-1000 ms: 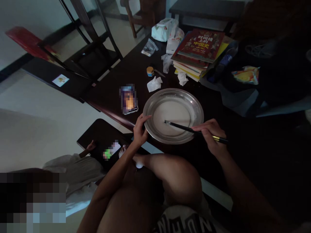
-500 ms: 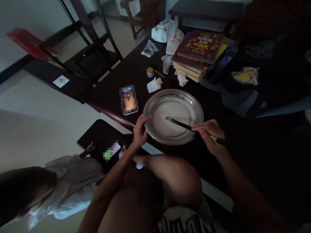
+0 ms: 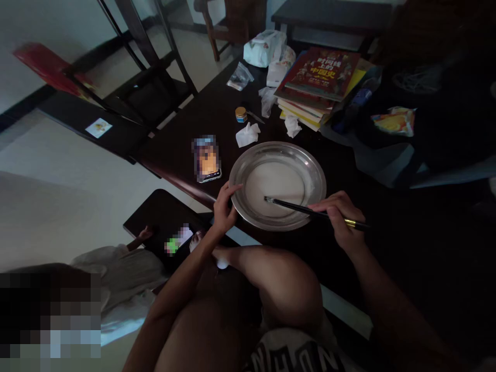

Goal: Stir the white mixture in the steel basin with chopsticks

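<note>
A round metal dish with a wide rim stands at the table's near edge, a thin whitish layer across its bottom. My left hand grips its left rim, thumb over the edge and fingers around the outside. Black chopsticks with gold bands are held in my right hand at the dish's right side. They lie close together, and I cannot clearly separate them. Their pale-marked tips are over the left-middle of the dish, at or just above the whitish layer.
Beyond the dish lie crumpled tissues, a small gold-lidded jar and a stack of books. A phone is left of the dish. Another person's hand rests on a low bench beside a lit screen.
My right hand has shifted slightly right and down. The chopsticks' tips have moved a little toward me in the dish. My left hand still grips the rim.
</note>
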Action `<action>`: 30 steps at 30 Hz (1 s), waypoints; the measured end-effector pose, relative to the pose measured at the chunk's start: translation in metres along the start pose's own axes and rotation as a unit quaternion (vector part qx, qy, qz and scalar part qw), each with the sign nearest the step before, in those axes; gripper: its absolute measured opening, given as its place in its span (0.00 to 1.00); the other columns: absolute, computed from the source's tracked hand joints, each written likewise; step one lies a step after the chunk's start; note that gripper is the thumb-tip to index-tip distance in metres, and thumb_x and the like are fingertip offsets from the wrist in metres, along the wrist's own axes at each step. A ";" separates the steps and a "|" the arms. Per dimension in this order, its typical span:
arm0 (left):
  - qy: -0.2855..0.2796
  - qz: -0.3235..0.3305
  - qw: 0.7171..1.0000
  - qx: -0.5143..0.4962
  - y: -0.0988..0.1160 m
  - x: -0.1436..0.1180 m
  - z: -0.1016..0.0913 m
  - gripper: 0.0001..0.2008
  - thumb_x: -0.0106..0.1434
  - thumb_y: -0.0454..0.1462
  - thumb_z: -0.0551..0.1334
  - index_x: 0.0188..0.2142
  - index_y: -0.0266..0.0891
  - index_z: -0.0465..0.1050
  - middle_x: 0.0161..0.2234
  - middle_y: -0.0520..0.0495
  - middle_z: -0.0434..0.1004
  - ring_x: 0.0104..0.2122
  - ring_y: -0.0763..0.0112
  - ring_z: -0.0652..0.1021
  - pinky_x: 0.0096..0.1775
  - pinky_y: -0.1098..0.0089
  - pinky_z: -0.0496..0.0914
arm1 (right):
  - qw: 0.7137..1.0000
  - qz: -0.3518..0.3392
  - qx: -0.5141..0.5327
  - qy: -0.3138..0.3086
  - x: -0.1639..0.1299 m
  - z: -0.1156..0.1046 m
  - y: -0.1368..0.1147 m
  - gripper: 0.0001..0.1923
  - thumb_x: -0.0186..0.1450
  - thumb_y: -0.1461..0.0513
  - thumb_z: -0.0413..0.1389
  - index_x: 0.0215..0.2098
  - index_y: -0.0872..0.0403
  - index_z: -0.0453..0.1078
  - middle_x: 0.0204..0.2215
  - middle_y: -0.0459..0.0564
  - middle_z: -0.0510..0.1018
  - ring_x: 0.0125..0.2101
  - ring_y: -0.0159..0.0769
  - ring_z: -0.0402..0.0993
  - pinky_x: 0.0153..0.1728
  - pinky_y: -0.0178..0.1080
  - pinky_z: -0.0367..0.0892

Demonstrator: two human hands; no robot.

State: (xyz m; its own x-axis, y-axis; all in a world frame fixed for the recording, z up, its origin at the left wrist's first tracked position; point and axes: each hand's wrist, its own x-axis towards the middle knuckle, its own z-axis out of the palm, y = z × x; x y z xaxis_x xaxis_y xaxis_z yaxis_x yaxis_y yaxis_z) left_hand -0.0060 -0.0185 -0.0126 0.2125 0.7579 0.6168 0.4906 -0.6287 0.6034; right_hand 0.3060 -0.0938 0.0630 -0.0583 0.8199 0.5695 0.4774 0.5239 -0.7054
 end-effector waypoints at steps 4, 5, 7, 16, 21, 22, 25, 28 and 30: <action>-0.004 -0.009 1.000 0.010 0.001 0.000 0.000 0.19 0.74 0.47 0.54 0.56 0.42 0.72 0.55 0.38 0.78 0.56 0.58 0.78 0.54 0.56 0.75 | 0.999 -0.018 -0.012 -0.036 0.001 0.001 0.001 0.12 0.73 0.64 0.53 0.41 0.46 0.79 0.38 0.43 0.88 0.37 0.37 0.82 0.41 0.47 0.68; -0.006 -0.012 1.000 0.013 0.001 0.000 0.000 0.19 0.74 0.47 0.54 0.56 0.42 0.72 0.55 0.38 0.78 0.56 0.58 0.78 0.54 0.56 0.75 | 0.999 -0.019 -0.019 -0.031 0.001 0.001 0.001 0.12 0.73 0.64 0.53 0.41 0.46 0.79 0.38 0.43 0.88 0.37 0.37 0.82 0.41 0.47 0.68; -0.008 -0.012 1.000 0.015 0.001 0.000 0.000 0.18 0.74 0.46 0.54 0.56 0.42 0.72 0.55 0.39 0.78 0.57 0.58 0.78 0.55 0.56 0.75 | 1.000 -0.014 -0.022 -0.007 0.000 0.000 0.001 0.13 0.73 0.64 0.52 0.41 0.45 0.79 0.37 0.44 0.88 0.36 0.38 0.81 0.40 0.48 0.67; -0.001 -0.007 1.000 0.010 0.000 0.000 0.000 0.19 0.74 0.48 0.54 0.57 0.42 0.72 0.55 0.38 0.77 0.56 0.59 0.78 0.54 0.57 0.75 | 0.999 -0.018 -0.022 -0.033 0.000 -0.001 0.000 0.12 0.73 0.63 0.53 0.41 0.45 0.79 0.39 0.43 0.88 0.37 0.37 0.81 0.40 0.47 0.67; -0.005 -0.014 1.000 0.010 0.000 -0.001 0.000 0.19 0.74 0.48 0.54 0.57 0.42 0.72 0.55 0.39 0.77 0.57 0.59 0.78 0.55 0.57 0.75 | 1.000 -0.001 -0.002 -0.006 -0.001 -0.001 0.000 0.14 0.74 0.62 0.51 0.40 0.44 0.80 0.34 0.43 0.87 0.35 0.39 0.80 0.38 0.47 0.68; -0.005 -0.012 1.000 0.006 -0.001 -0.001 0.000 0.19 0.74 0.47 0.55 0.57 0.42 0.72 0.55 0.39 0.77 0.57 0.59 0.77 0.55 0.57 0.75 | 1.000 -0.002 -0.003 -0.020 -0.001 0.000 0.000 0.14 0.74 0.62 0.52 0.41 0.44 0.80 0.35 0.43 0.87 0.35 0.39 0.81 0.38 0.47 0.68; -0.006 -0.012 1.000 0.007 -0.001 -0.001 0.000 0.18 0.73 0.45 0.55 0.57 0.43 0.72 0.55 0.39 0.77 0.57 0.58 0.77 0.55 0.56 0.75 | 0.999 -0.007 -0.022 -0.038 0.000 0.000 0.000 0.13 0.73 0.62 0.53 0.42 0.44 0.80 0.38 0.43 0.88 0.37 0.37 0.82 0.40 0.47 0.68; -0.010 -0.013 1.000 0.008 0.000 -0.001 -0.001 0.18 0.74 0.45 0.55 0.57 0.42 0.72 0.56 0.38 0.77 0.57 0.58 0.77 0.55 0.55 0.75 | 1.000 -0.002 -0.022 -0.008 -0.001 -0.001 0.002 0.14 0.74 0.63 0.51 0.41 0.44 0.80 0.37 0.43 0.88 0.36 0.38 0.81 0.40 0.48 0.68; -0.010 -0.012 1.000 0.005 0.001 -0.001 -0.001 0.18 0.74 0.45 0.55 0.57 0.42 0.71 0.56 0.38 0.76 0.57 0.58 0.77 0.55 0.56 0.75 | 1.000 -0.002 -0.012 -0.002 -0.001 -0.002 0.001 0.15 0.74 0.63 0.50 0.41 0.44 0.79 0.35 0.43 0.87 0.35 0.39 0.81 0.39 0.48 0.68</action>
State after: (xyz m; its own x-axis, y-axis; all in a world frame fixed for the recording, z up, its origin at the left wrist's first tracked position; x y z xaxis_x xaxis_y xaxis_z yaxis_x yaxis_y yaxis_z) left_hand -0.0067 -0.0199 -0.0122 0.2171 0.7760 0.5922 0.5038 -0.6087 0.6129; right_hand 0.3080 -0.0941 0.0623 -0.0634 0.8184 0.5712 0.4978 0.5220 -0.6927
